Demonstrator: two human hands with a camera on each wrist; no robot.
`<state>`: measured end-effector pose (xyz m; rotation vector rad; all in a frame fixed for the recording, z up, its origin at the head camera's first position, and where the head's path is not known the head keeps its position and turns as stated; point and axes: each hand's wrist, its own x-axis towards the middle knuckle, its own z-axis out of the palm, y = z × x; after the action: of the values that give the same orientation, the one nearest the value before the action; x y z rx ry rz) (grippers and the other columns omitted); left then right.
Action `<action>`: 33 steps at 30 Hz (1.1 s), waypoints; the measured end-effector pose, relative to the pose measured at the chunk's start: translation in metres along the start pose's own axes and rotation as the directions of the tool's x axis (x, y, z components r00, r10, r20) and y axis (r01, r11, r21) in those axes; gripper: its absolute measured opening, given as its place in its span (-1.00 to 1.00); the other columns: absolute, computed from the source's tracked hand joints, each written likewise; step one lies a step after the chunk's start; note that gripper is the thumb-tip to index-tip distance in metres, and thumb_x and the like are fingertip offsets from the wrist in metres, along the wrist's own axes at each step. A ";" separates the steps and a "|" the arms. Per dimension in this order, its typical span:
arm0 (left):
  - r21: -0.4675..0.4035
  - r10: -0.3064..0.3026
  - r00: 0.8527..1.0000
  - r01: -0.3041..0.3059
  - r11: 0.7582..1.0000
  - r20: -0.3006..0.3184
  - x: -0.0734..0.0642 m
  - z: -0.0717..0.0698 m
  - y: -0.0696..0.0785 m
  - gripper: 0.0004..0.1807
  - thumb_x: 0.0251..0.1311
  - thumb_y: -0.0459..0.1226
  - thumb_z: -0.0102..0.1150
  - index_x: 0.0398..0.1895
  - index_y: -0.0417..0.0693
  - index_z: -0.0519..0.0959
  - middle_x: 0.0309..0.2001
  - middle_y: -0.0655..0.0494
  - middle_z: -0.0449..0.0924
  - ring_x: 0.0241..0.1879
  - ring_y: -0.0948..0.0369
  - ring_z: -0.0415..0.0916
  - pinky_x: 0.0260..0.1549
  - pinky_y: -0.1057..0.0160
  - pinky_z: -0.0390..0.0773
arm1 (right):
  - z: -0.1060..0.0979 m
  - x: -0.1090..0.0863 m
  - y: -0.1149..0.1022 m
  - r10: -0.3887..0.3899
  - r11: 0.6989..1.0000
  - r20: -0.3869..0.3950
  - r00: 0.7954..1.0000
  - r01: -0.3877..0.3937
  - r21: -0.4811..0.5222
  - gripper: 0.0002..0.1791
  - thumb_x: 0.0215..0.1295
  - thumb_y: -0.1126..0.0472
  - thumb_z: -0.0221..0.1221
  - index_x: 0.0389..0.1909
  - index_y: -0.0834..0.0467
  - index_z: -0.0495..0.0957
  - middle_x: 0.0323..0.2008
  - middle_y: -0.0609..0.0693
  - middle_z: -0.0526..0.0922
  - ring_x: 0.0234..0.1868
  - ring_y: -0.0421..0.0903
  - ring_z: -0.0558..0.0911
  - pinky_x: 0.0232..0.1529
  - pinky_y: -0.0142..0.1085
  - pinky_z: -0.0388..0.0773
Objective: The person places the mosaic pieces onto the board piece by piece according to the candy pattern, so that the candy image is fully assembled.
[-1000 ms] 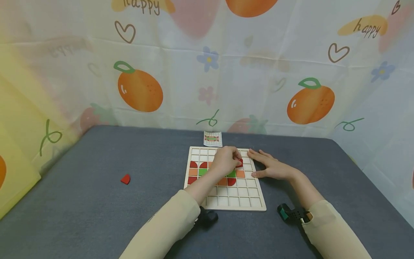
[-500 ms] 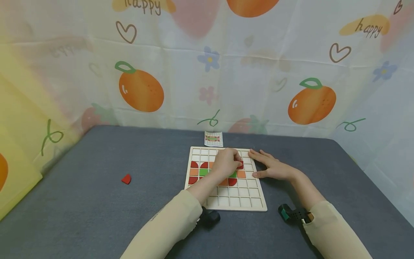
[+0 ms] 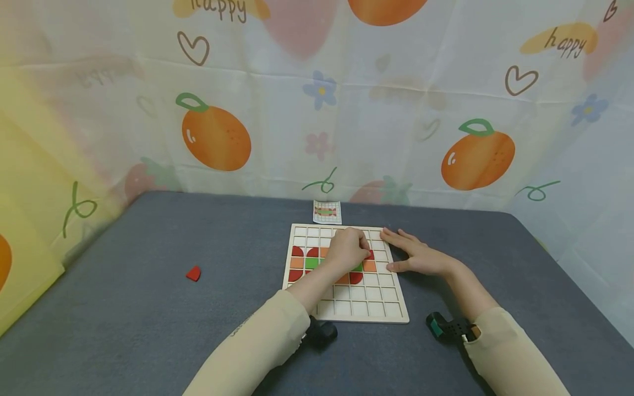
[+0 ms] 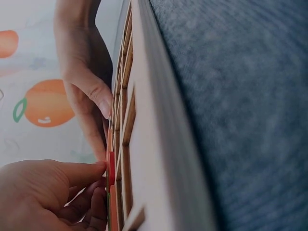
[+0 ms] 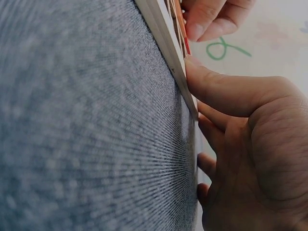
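Note:
A light wooden grid board (image 3: 366,308) lies on the table, with red, orange and green tiles in several cells. My left hand (image 3: 346,247) reaches over it with curled fingers. Its thumb and fingertips are at a red tile (image 3: 370,255) in the upper right part of the grid; the left wrist view shows the fingertips touching this red tile (image 4: 111,168). The palm and forearm hide some tiles. My right hand (image 3: 416,256) has its fingers spread at the board's right edge, and in the right wrist view its thumb (image 5: 216,89) rests on that edge.
One loose red tile (image 3: 193,273) with a curved side lies on the dark table (image 3: 124,324), left of the board. A small pattern card (image 3: 327,212) is behind the board. A printed cloth (image 3: 376,132) hangs behind the table.
The red tile at the left fingertips was raised and tilted; it now sits lower, in its cell. My left hand has dropped slightly. The right hand holds its place.

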<state>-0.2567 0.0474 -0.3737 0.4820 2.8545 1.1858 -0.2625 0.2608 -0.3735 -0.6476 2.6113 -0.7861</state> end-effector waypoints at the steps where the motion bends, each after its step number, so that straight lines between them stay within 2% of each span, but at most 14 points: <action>1: 0.002 0.000 1.000 0.000 1.000 0.000 0.000 0.000 0.000 -0.88 0.15 -0.35 0.35 -0.52 -0.07 0.67 -0.45 0.07 0.71 -0.43 0.22 0.56 -0.40 0.37 0.47 | 0.000 0.000 0.000 -0.001 1.000 0.000 1.000 0.001 0.000 -0.01 0.27 -0.09 0.25 0.57 0.09 -0.05 0.61 0.15 -0.16 0.58 0.36 -0.34 0.33 0.52 -0.40; 6: -0.004 -0.013 1.000 0.013 1.000 0.009 -0.001 0.000 0.001 -0.88 0.15 -0.35 0.34 -0.53 -0.07 0.66 -0.45 0.07 0.70 -0.46 0.24 0.52 -0.40 0.36 0.46 | 0.001 0.000 0.000 -0.001 1.000 0.000 1.000 0.001 0.003 -0.01 0.27 -0.09 0.26 0.57 0.10 -0.05 0.61 0.16 -0.16 0.58 0.36 -0.33 0.33 0.52 -0.38; 10: -0.002 0.001 1.000 -0.001 1.000 0.010 -0.003 -0.002 0.004 -0.91 0.17 -0.35 0.33 -0.48 -0.07 0.67 -0.40 0.06 0.67 -0.42 0.25 0.46 -0.39 0.36 0.41 | 0.002 0.000 0.001 0.003 1.000 -0.001 1.000 -0.003 0.000 0.00 0.27 -0.11 0.25 0.58 0.09 -0.06 0.61 0.16 -0.16 0.58 0.35 -0.33 0.32 0.53 -0.36; 13: -0.017 0.028 1.000 -0.028 0.999 0.009 -0.004 -0.007 0.007 -0.98 0.18 -0.34 0.31 -0.35 -0.11 0.67 -0.31 0.01 0.65 -0.35 0.21 0.45 -0.35 0.32 0.41 | 0.002 0.000 0.001 0.003 1.000 -0.001 1.000 -0.003 -0.003 0.00 0.27 -0.12 0.25 0.58 0.08 -0.06 0.61 0.16 -0.16 0.58 0.36 -0.33 0.31 0.55 -0.37; 17: -0.052 0.053 0.998 -0.052 0.997 0.025 -0.007 -0.018 0.009 -0.86 0.22 -0.31 0.29 -0.19 -0.17 0.65 -0.21 -0.02 0.67 -0.27 0.15 0.55 -0.30 0.32 0.49 | 0.001 0.000 0.001 -0.003 1.000 0.001 1.000 0.003 0.007 -0.01 0.27 -0.11 0.25 0.58 0.08 -0.06 0.61 0.16 -0.16 0.58 0.36 -0.34 0.32 0.53 -0.38; 22: -0.105 0.069 0.995 -0.062 0.993 0.069 -0.014 -0.042 0.004 -0.79 0.26 -0.30 0.23 -0.08 -0.19 0.63 -0.16 -0.02 0.68 -0.18 0.12 0.61 -0.26 0.31 0.55 | 0.001 0.001 0.001 0.013 1.000 0.001 1.000 -0.013 -0.004 -0.01 0.27 -0.12 0.25 0.58 0.06 -0.06 0.61 0.14 -0.17 0.58 0.35 -0.34 0.33 0.53 -0.37; 24: -0.109 0.074 0.995 -0.067 0.992 0.065 -0.017 -0.055 -0.002 -0.78 0.25 -0.31 0.24 -0.07 -0.18 0.62 -0.15 -0.02 0.68 -0.14 0.11 0.62 -0.23 0.30 0.56 | 0.001 0.001 0.001 0.020 1.000 -0.001 1.000 -0.020 -0.015 0.00 0.26 -0.12 0.25 0.58 0.06 -0.06 0.61 0.14 -0.16 0.58 0.35 -0.33 0.33 0.53 -0.36; 28: -0.104 0.057 0.997 -0.051 0.993 0.050 -0.024 -0.083 -0.023 -0.76 0.24 -0.28 0.25 -0.05 -0.14 0.61 -0.13 -0.02 0.66 -0.08 0.08 0.65 -0.19 0.26 0.60 | 0.002 0.001 0.001 0.020 1.000 -0.005 1.000 -0.020 -0.022 0.00 0.26 -0.11 0.26 0.58 0.07 -0.05 0.61 0.14 -0.16 0.59 0.35 -0.32 0.36 0.50 -0.34; 33: -0.060 0.006 0.999 -0.003 0.998 0.054 -0.037 -0.121 -0.057 -0.71 0.27 -0.25 0.21 0.01 -0.16 0.60 -0.09 -0.04 0.66 -0.05 0.05 0.64 -0.18 0.20 0.60 | 0.001 0.001 0.001 0.018 1.000 -0.001 1.000 -0.018 -0.017 0.00 0.26 -0.12 0.25 0.58 0.07 -0.06 0.61 0.13 -0.16 0.59 0.34 -0.33 0.37 0.49 -0.37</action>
<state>-0.2524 -0.0848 -0.3309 0.5098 2.7652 1.2357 -0.2632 0.2607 -0.3755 -0.6272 2.6243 -0.7593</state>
